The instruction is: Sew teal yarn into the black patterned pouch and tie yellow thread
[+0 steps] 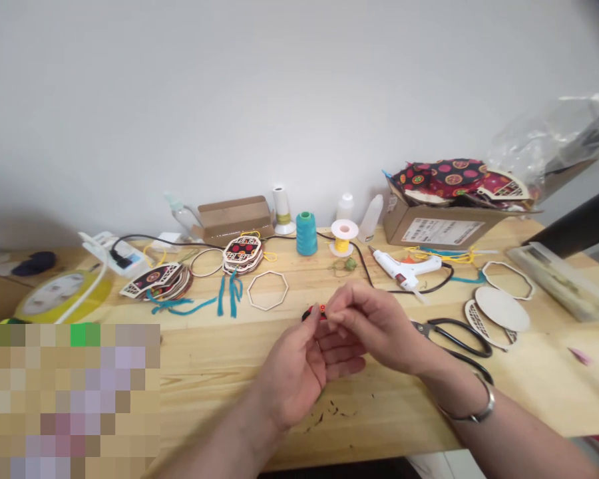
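My left hand (294,362) is palm up near the middle of the table, its thumb pressed on a small piece of red and black patterned cloth (322,309). From the right, my right hand (374,326) pinches at the cloth's edge with thumb and forefinger. Most of the cloth is hidden by the fingers, and I cannot see whether a thread is in the pinch too. Dark scraps (324,416) lie on the wood below the hands. Black-handled scissors (454,339) lie beside my right wrist, partly covered by it.
A white glue gun (406,269) and its black cord lie behind my right hand. A teal thread cone (307,234), a yellow spool (342,238) and a box of patterned cloth (429,226) stand along the wall. An octagonal frame (250,301) and stacked fans (154,283) lie left.
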Demonstrator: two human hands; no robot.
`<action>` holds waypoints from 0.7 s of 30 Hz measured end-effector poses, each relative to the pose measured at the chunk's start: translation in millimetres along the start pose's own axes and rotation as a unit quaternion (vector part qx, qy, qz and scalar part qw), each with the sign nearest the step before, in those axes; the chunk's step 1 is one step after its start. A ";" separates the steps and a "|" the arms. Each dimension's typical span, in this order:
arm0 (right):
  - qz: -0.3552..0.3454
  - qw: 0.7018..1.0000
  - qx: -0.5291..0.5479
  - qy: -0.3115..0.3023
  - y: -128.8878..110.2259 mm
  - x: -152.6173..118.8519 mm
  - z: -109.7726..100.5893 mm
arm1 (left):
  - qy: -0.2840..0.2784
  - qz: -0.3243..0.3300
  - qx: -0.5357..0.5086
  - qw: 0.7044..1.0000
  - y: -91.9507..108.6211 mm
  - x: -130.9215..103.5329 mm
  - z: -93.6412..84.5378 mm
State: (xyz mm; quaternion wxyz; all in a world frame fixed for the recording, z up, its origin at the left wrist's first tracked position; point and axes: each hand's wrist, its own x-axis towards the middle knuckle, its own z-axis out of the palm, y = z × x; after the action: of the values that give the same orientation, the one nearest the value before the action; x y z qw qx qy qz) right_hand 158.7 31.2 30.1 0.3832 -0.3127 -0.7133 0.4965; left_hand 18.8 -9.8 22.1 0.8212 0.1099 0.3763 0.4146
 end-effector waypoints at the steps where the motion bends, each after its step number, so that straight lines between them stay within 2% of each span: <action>1: -0.003 0.998 -0.050 -0.032 -3.9 -2.4 2.5 | 0.001 0.013 -0.010 1.000 0.5 0.1 -1.3; 4: -0.007 0.978 -0.171 -0.122 -13.2 -7.1 8.7 | 0.004 0.052 0.000 0.999 1.5 0.6 -6.9; 8: -0.004 0.952 -0.230 -0.201 -18.0 -9.7 14.4 | 0.025 0.068 0.053 0.996 3.3 3.0 -12.7; 11: -0.006 0.935 -0.265 -0.235 -19.7 -13.3 18.1 | 0.064 0.056 0.074 0.994 5.5 3.8 -13.8; 15: 0.012 0.919 -0.277 -0.280 -24.1 -23.7 23.0 | 0.120 0.063 0.051 0.989 6.9 2.9 -16.2; 21: 0.037 0.926 -0.250 -0.282 -27.2 -43.3 30.2 | 0.097 0.088 0.046 0.990 7.4 4.4 -20.3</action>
State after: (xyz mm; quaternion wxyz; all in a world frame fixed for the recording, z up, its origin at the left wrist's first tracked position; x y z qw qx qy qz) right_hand 153.2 -27.2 39.2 0.0572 -0.2719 -0.8806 0.3837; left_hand 1.6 -4.4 9.3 0.7352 0.1397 0.4619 0.4761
